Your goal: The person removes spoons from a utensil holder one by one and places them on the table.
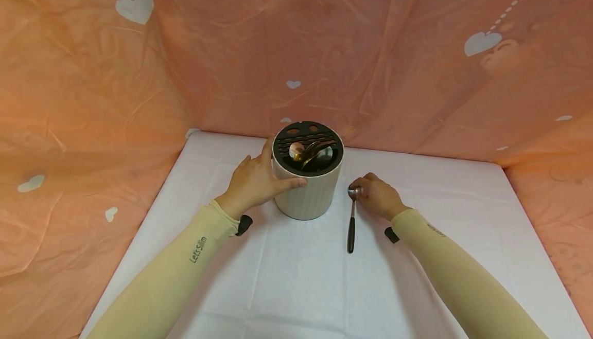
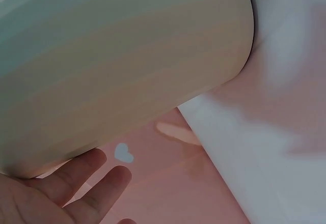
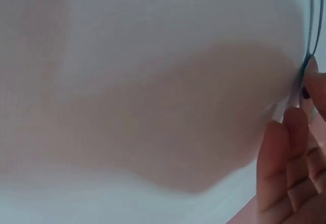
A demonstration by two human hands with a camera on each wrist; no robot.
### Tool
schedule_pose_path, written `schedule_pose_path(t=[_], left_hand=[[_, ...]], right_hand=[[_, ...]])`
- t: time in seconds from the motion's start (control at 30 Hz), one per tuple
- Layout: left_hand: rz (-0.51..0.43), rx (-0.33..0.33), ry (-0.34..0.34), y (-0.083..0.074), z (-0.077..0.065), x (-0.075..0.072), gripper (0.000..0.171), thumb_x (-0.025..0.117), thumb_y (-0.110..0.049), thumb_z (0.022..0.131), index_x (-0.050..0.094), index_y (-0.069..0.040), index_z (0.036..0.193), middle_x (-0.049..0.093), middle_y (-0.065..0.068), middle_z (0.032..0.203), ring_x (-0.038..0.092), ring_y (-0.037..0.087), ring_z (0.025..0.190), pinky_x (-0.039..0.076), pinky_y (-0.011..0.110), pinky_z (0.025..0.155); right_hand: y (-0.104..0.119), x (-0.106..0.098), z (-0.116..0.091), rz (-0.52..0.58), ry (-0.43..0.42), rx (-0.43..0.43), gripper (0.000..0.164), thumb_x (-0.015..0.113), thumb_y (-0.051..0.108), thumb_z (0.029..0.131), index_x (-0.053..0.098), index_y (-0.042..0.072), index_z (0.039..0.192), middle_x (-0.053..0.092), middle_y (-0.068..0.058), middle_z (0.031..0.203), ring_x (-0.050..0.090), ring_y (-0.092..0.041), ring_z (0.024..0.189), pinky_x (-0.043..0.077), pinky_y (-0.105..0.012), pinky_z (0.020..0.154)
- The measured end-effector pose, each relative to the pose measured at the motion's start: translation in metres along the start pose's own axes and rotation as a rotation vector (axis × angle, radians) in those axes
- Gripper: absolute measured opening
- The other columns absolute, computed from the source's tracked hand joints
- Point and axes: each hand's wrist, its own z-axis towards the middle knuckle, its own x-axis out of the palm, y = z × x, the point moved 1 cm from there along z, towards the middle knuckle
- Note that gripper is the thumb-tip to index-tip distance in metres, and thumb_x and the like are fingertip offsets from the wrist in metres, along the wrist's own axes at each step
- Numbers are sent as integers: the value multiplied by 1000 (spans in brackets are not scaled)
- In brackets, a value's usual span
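- Head view: a pale, ribbed utensil holder [image 1: 306, 198] stands upright on a white-covered table [image 1: 278, 282], near its far edge and between the two hands.
- The left hand [image 1: 252, 182] grasps the utensil holder from its left side, with the thumb laid across the front just below the rim.
- From the left wrist, some fingertips [image 2: 119, 175] stand slightly apart from the ribbed wall.
- The holder's black slotted lid [image 1: 283, 160] surrounds an opening, in which several shiny metal utensils [image 1: 309, 158] show, some of them gold-toned.
- The right hand [image 1: 380, 195] pinches a spoon [image 1: 351, 233] at its bowl end, to the right of the holder and apart from it.
- The spoon's dark handle points toward the person; whether it touches the tabletop cannot be told.
- Cream sleeves [image 1: 185, 272] with dark lettering cover both forearms, and a small black device [image 1: 244, 225] shows at each wrist.
- Behind the table hangs an orange-pink sheet [image 1: 301, 35] with pale hearts.
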Motion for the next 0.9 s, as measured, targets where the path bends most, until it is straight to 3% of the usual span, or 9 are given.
schedule_pose_path(t=[0.27,0.53,0.73,0.9], left_hand=[[10,-7,12,-4,0,0,130,58,-90,67,7,-15,161,67,22,117,64,34,111,24,54,113],[12,-18,17,-3,1,0,133,57,-91,67,6,-12,161,64,21,125,60,33,119,23,54,113],[-15,-18,17,0,1,0,131,57,-91,66,10,-14,160,63,20,128,59,35,119,24,55,113],[-23,-16,16,-1,1,-2,130,57,-91,66,11,-14,160,62,20,129,57,36,121,26,57,111]], right_hand=[[-5,-10,-11,34,-28,-8,18,67,17,96,74,17,113,59,-10,121,63,-30,106,49,-53,90],[-5,-36,-19,10,-46,-17,32,63,9,92,68,10,124,56,-14,130,60,-36,111,50,-55,87],[1,-64,-27,18,-57,-37,31,64,12,96,66,13,126,53,-12,136,64,-31,99,51,-50,81],[11,-92,-34,24,-107,-97,30,63,13,96,66,15,126,55,-7,131,61,-21,86,50,-41,71]])
